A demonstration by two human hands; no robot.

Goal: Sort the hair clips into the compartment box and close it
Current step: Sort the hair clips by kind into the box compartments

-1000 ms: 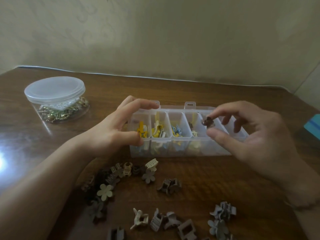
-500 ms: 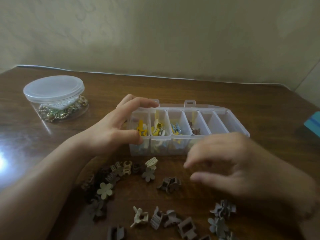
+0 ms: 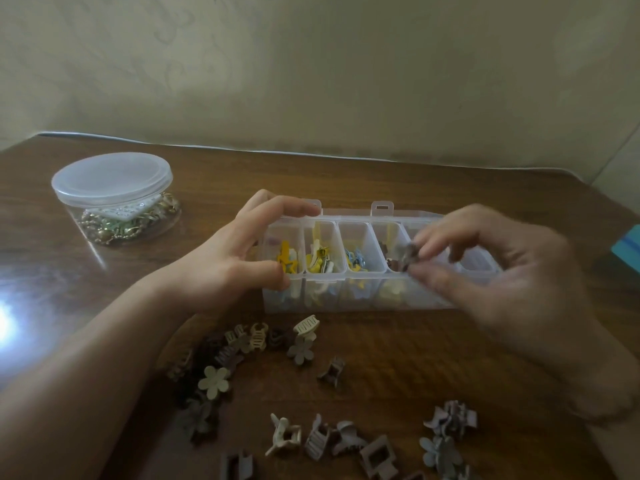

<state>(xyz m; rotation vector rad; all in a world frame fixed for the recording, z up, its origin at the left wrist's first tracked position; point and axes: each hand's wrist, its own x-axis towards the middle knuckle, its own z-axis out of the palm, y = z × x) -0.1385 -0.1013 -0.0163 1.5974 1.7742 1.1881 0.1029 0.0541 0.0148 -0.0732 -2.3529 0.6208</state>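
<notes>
Two hands at the compartment box: left hand grips its end, right hand pinches a brown clip above it, which may drop outside if released early.

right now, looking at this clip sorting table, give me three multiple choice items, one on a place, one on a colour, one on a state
1. Where does the round lidded jar stand?
A. left of the compartment box
B. inside the box
C. right of the box

2. What colour are the clips in the leftmost compartment?
A. black
B. mostly yellow
C. red

3. What is the right hand doing?
A. lying flat on the table
B. pressing the lid shut
C. pinching a small brownish clip over the box

Answers:
1. A, the jar sits on the wooden table well to the left of the compartment box.
2. B, yellow pieces fill that end cell beside the left hand, which grips the box's end.
3. C, the brownish clip sits between thumb and fingertips above the open box.
</notes>
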